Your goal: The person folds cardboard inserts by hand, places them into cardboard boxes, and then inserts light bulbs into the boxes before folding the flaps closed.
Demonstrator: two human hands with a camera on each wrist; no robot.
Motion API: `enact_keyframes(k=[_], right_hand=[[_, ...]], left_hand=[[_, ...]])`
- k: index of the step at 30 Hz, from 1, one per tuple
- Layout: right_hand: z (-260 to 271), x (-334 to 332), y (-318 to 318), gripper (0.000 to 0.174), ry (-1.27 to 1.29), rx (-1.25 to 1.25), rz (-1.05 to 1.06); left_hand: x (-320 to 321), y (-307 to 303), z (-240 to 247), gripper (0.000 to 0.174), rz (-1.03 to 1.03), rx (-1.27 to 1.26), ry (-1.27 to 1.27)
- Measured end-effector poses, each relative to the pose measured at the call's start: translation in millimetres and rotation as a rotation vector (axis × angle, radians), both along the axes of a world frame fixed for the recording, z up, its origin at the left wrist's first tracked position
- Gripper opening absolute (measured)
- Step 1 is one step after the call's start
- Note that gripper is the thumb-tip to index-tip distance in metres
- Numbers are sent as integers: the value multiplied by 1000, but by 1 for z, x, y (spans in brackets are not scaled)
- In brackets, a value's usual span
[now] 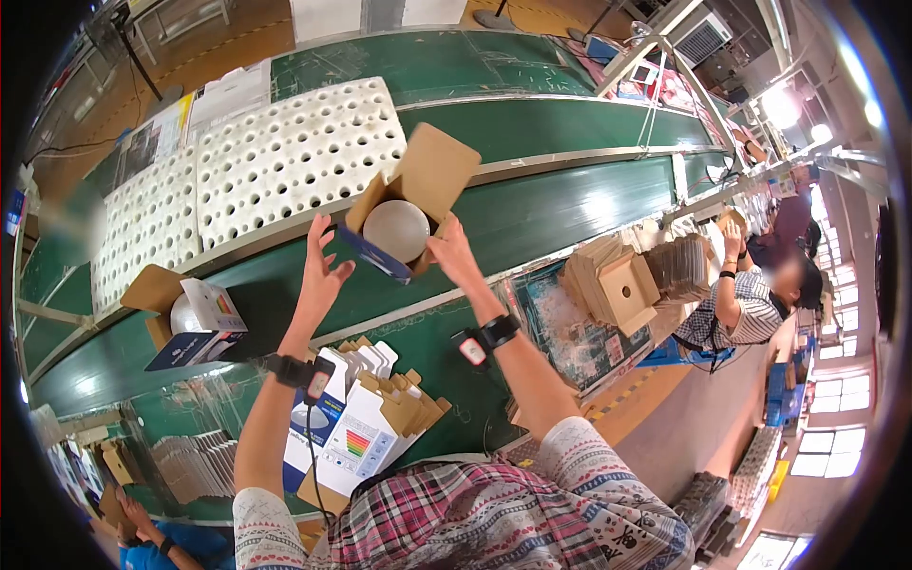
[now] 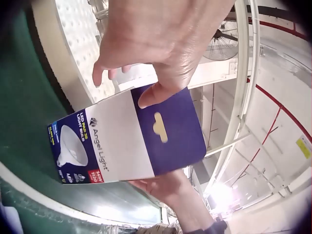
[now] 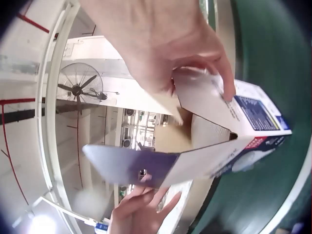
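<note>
An LED light bulb box (image 1: 369,255) is tilted over the green conveyor, its top flaps raised. Inside it sits a round white bulb (image 1: 397,231), face up. My right hand (image 1: 456,255) grips the box by its side wall; in the right wrist view the fingers (image 3: 225,80) curl over that wall's edge. To the left of the box my left hand (image 1: 323,271) is held with fingers spread and relaxed. In the left wrist view its thumb (image 2: 157,95) overlaps the blue hang flap (image 2: 173,141). The bulb's lower part is hidden inside the box.
Another open box (image 1: 217,344) with a bulb stands on the conveyor at left. White foam trays (image 1: 294,157) with holes lie beyond it. Flattened printed boxes (image 1: 351,442) lie before me; cardboard inserts (image 1: 613,290) are stacked at right, near another person (image 1: 746,309).
</note>
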State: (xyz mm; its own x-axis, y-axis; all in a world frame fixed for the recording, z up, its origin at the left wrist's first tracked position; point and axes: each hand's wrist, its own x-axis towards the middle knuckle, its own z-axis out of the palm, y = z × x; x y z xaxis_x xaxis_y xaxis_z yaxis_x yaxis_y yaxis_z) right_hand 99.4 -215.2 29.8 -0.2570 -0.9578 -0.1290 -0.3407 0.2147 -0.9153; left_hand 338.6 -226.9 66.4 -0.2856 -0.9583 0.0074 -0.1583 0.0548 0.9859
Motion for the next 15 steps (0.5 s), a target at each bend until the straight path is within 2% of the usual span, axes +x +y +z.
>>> enact_keyframes(k=[1,4,7,10,12,15], right_hand=[[7,-6,-3,61,142,-5,58],[16,-14,-12,51,89,-83,218],[-2,-4,-18,42,28,-66,242],[-9,10,-25,36,-85,-66,236],[-9,19,-24,33,-128,-51,250],[4,27,-20,40,-59,51,301]], left_hand=[[5,6,-4,84,-10,-9,12],[22,23,-20,84,16,60,5],[37,48,-27,77,73,61,-119],[61,82,-38,65,147,-48,-133],[78,110,-48,49,212,-31,-108],[115,158,-34,37,217,16,-172]])
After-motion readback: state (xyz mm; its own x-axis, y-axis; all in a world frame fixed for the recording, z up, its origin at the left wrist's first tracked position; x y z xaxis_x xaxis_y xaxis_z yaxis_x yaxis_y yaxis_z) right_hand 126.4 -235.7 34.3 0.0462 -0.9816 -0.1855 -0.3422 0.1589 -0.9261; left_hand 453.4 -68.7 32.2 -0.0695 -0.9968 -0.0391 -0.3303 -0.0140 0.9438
